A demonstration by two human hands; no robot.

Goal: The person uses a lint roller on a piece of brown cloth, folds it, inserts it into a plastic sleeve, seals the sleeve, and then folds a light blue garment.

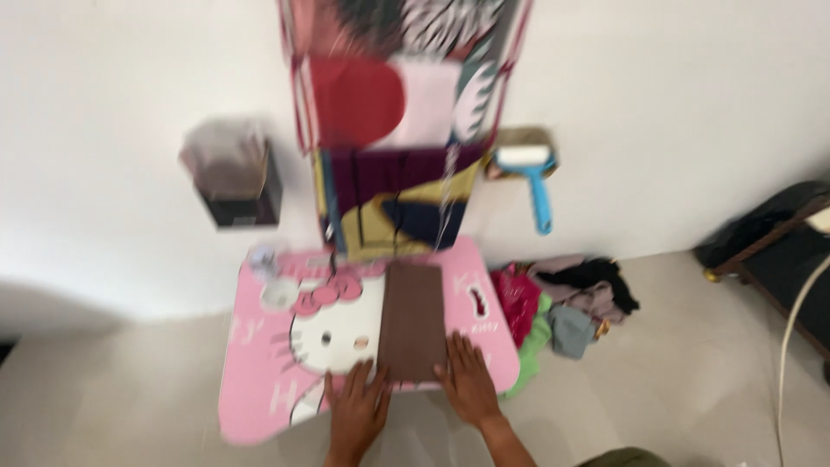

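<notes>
both sets of fingers lie spread and flat, pinching nothing. the left hand (357, 410) and the right hand (467, 378) press the near end of a folded brown cloth (412, 321), which lies lengthwise on a small pink table (259, 380). a heap of clothes (562, 307) sits on the floor to the right.

Brown folded cloth (412, 321); pink table (259, 380) — white cartoon cat; blue-handled roller (533, 177).

Bright, even indoor light, soft shadow low on the left wall, heavy motion blur throughout.
</notes>
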